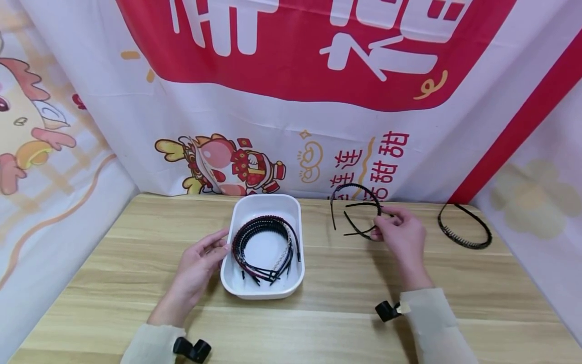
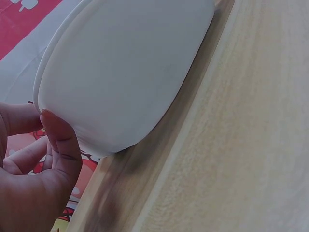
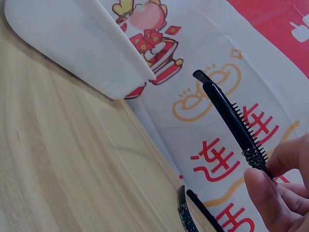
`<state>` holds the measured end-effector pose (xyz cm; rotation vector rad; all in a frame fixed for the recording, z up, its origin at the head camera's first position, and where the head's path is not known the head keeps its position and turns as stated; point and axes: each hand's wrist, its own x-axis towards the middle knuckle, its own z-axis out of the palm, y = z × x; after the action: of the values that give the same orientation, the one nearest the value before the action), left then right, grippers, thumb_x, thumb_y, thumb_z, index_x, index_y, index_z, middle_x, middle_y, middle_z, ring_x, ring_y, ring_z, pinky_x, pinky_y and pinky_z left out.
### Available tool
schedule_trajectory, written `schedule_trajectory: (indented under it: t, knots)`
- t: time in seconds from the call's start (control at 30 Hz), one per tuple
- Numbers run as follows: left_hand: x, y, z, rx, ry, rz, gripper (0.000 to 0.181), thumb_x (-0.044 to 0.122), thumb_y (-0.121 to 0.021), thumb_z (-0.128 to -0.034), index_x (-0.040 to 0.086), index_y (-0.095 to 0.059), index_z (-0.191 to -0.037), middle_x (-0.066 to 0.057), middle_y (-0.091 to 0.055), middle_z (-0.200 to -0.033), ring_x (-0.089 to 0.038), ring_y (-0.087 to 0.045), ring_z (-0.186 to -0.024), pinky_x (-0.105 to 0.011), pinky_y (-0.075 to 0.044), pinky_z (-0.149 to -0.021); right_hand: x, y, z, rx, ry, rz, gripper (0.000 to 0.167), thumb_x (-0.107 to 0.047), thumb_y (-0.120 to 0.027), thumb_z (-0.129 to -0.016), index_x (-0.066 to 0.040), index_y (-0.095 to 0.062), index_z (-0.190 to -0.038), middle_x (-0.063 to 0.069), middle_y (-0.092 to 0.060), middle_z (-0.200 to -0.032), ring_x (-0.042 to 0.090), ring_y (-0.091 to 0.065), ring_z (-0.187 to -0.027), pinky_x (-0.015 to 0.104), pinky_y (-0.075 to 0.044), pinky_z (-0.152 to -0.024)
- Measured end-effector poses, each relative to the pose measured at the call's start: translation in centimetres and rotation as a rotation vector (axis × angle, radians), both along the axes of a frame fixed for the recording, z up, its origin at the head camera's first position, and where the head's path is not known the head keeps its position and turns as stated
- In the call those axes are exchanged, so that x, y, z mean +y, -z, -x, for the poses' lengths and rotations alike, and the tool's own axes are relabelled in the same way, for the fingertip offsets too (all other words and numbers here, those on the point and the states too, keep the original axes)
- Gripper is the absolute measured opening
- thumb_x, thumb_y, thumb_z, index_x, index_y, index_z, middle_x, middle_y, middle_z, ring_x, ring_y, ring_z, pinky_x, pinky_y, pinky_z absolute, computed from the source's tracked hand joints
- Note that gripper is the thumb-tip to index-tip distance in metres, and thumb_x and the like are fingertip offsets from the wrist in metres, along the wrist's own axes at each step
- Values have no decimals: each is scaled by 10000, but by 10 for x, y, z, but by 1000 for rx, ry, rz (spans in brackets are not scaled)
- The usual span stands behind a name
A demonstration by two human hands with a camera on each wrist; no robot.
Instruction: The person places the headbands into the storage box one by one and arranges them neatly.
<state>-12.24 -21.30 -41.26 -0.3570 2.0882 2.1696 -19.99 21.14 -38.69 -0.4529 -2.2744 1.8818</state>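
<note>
My left hand holds the left side of a white plastic basin, thumb and fingers pinching its rim in the left wrist view. Inside the basin lies a nested bundle of headbands, mostly black, one with a pale beaded strand. To the right of it, my right hand pinches a black headband between thumb and fingers, raised off the table. Comb teeth and small sparkling stones show along that band. Another dark headband lies under it on the table, partly hidden by the hand in the head view.
One more black toothed headband lies by the table's right edge. The wooden table meets a printed cloth backdrop at its far edge, with cloth walls on both sides.
</note>
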Motion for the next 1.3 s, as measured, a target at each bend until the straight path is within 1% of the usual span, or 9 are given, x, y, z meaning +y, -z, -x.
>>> schedule_trajectory:
  t: [0.2, 0.33, 0.47, 0.6, 0.73, 0.87, 1.1, 1.2, 1.3]
  knots:
    - [0, -1, -1, 0, 0, -3, 593, 108, -676, -1057, 77, -470, -1612, 83, -604, -1172, -63, -572, -1095, -162, -561, -941, -10, -2, -3, -17, -33, -19, 453, -42, -746, -933, -37, -670, -1379, -80, -758, -776, 135, -763, -630, 330, -675, -706]
    - [0, -2, -1, -4, 3, -5, 597, 115, -680, -1057, 73, -466, -1613, 88, -614, -1172, -59, -578, -1102, -165, -563, -952, -18, -4, -5, -11, -56, -9, 449, -21, -738, -926, -27, -675, -1371, -79, -750, -764, 149, -763, -628, 348, -678, -702]
    - [1, -4, 0, -2, 6, -3, 600, 119, -682, -1057, 70, -464, -1614, 90, -618, -1167, -55, -583, -1099, -165, -563, -957, -24, -4, -5, 8, -86, 8, 442, -11, -729, -927, -6, -673, -1365, -41, -758, -772, 149, -756, -620, 344, -677, -681]
    - [0, -4, 0, -4, 6, 0, 598, 125, -681, -1060, 77, -465, -1615, 84, -616, -1173, -57, -586, -1106, -166, -562, -967, -29, -2, -5, 24, -113, 27, 411, 6, -710, -929, 6, -674, -1339, 4, -765, -777, 121, -734, -599, 321, -670, -653]
    - [0, -3, 0, -7, 4, -3, 597, 124, -683, -1058, 76, -467, -1613, 83, -618, -1172, -58, -590, -1109, -169, -563, -974, -35, -3, -6, 25, -132, 24, 377, 12, -700, -933, 1, -684, -1309, -23, -749, -738, 124, -729, -588, 333, -672, -652]
    - [-1, -2, 0, -4, 3, -20, 611, 114, -692, -1050, 65, -461, -1614, 92, -626, -1156, -52, -596, -1105, -170, -565, -975, -40, -6, -6, 30, -145, 15, 379, 8, -717, -934, -1, -692, -1311, -26, -753, -756, 128, -731, -592, 351, -678, -665]
    - [-1, -1, -1, 3, -2, -32, 616, 110, -692, -1049, 52, -455, -1614, 101, -631, -1142, -49, -598, -1106, -161, -565, -974, -50, -13, -7, 79, -198, -3, 383, 42, -696, -915, 37, -706, -1298, 11, -765, -763, 114, -721, -563, 316, -664, -615]
    - [0, -1, -1, 13, -5, -38, 623, 105, -703, -1039, 41, -459, -1608, 99, -634, -1132, -58, -595, -1102, -163, -567, -953, -55, -15, -7, 96, -222, -35, 383, 42, -684, -903, 29, -721, -1283, 57, -778, -777, 122, -729, -567, 324, -665, -611]
    - [1, -1, 0, 19, -9, -42, 622, 96, -707, -1031, 35, -465, -1602, 95, -637, -1124, -64, -598, -1092, -168, -570, -935, -62, -15, -7, 101, -243, -59, 384, 31, -681, -898, 2, -735, -1277, 156, -793, -844, 127, -737, -584, 333, -669, -621]
